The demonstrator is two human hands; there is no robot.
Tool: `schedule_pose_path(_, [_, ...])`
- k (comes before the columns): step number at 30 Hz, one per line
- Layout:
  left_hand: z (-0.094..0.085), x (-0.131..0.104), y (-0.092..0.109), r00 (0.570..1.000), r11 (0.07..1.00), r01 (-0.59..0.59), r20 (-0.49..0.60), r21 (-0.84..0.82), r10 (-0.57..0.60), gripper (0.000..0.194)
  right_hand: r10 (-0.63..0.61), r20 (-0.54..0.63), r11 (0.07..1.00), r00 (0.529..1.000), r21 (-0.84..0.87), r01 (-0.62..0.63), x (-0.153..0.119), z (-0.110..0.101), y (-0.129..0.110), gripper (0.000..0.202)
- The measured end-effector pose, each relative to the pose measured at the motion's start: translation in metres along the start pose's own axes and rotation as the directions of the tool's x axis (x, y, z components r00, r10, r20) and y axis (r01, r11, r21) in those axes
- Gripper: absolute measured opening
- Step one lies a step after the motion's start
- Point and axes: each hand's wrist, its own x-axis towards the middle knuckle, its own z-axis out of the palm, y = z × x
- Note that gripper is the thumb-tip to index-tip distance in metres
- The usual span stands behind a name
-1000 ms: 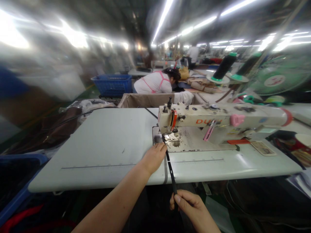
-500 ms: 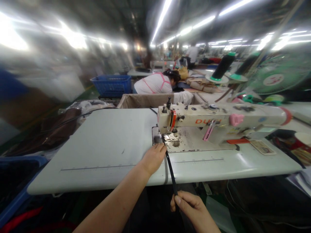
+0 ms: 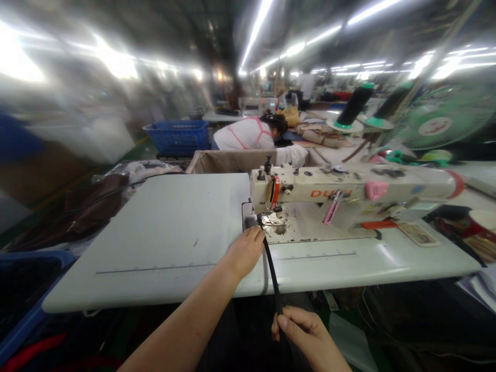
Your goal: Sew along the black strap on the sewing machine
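Note:
A narrow black strip runs from beneath the sewing machine's needle area, over the table's front edge and down. My left hand lies on the table just in front of the presser foot, its fingers closed together on the strip. Below the table edge, my right hand pinches the strip's lower part between thumb and fingers and holds it fairly taut. The white sewing machine stands with its head over a worn metal plate. Where the strip passes under the foot, the detail is too small to make out.
The pale table carries a printed ruler line near its front. Pink thread snips hang on the machine. Black thread cones and a green fan stand behind. A person bends over beyond a fabric-lined bin. A blue crate sits at left.
A small pale mark on the strip by my left fingers no longer shows. Both hands stay in nearly the same place, and the view has shifted very slightly.

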Motion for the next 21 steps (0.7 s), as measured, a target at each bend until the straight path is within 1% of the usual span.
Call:
schedule_pose_path(4, [-0.0006, -0.0015, -0.0016, 0.999, 0.999, -0.039, 0.004, 0.025, 0.039, 0.017, -0.023, 0.024, 0.999, 0.999, 0.028, 0.022, 0.0016, -0.0001, 0.0038, 0.054])
schedule_pose_path(9, [-0.0036, -0.0012, -0.0012, 0.998, 0.997, -0.058, 0.004, 0.045, 0.058, 0.017, -0.076, 0.013, 0.994, 0.997, -0.073, 0.077, 0.0045, -0.0018, 0.0049, 0.055])
schedule_pose_path(13, [-0.0051, -0.0009, 0.0002, 0.998, 0.997, -0.059, -0.003, 0.05, 0.059, 0.015, -0.111, -0.026, 0.99, 0.994, -0.09, 0.108, 0.0069, 0.0001, 0.0015, 0.049])
schedule_pose_path(15, [-0.0052, -0.0011, 0.0002, 0.998, 0.996, -0.069, 0.002, 0.052, 0.069, 0.014, -0.084, -0.031, 0.995, 0.996, -0.05, 0.082, 0.0072, 0.0023, -0.0005, 0.047])
schedule_pose_path(18, [-0.0048, -0.0016, -0.0002, 0.997, 0.995, -0.074, 0.012, 0.06, 0.074, 0.014, -0.021, -0.049, 0.999, 0.999, 0.026, 0.023, 0.0062, 0.005, -0.0026, 0.052])
schedule_pose_path(21, [-0.0042, -0.0018, -0.0004, 0.998, 0.997, -0.06, 0.016, 0.052, 0.059, 0.015, -0.017, -0.09, 1.0, 0.996, 0.013, 0.019, 0.0045, 0.0053, -0.0043, 0.055])
